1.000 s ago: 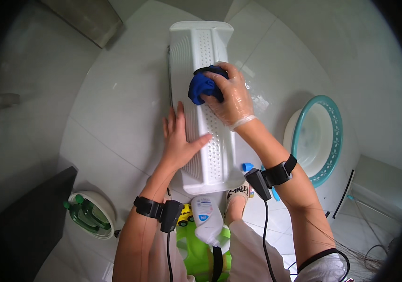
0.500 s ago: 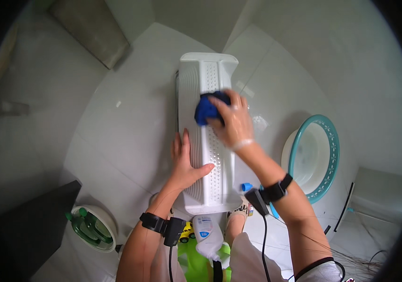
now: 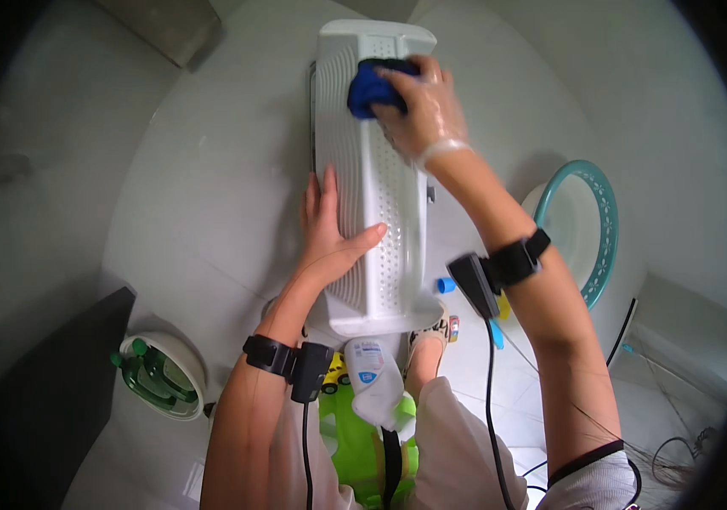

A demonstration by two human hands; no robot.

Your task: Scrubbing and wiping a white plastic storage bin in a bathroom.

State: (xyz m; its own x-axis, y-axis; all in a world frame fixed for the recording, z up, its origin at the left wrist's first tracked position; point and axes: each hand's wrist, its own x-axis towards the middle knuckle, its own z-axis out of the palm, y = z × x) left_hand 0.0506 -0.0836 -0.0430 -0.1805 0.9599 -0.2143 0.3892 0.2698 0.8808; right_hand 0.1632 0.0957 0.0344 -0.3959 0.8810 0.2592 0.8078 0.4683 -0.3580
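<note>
A long white plastic rack piece (image 3: 397,280), ridged along its left side and pierced with rows of small holes down the middle, lies lengthwise in front of me. My left hand (image 3: 329,236) rests spread on its left half, fingers along the ridges and thumb across the holes. Near the far end, my right hand (image 3: 427,110) is closed round a bunched dark blue cloth (image 3: 370,90) and presses it on the perforated strip. That hand looks wet and slightly blurred.
At right is a teal-rimmed basin (image 3: 605,217); at lower left, a pale bucket (image 3: 198,374) holding green items (image 3: 155,374). A white bottle (image 3: 373,382) and yellow toy car (image 3: 335,374) lie by my legs. A blue cap (image 3: 446,285) sits on the floor.
The right hand has slid the blue cloth toward the far end of the rack piece. The whole scene sits higher in the picture; the left hand keeps its place on the piece.
</note>
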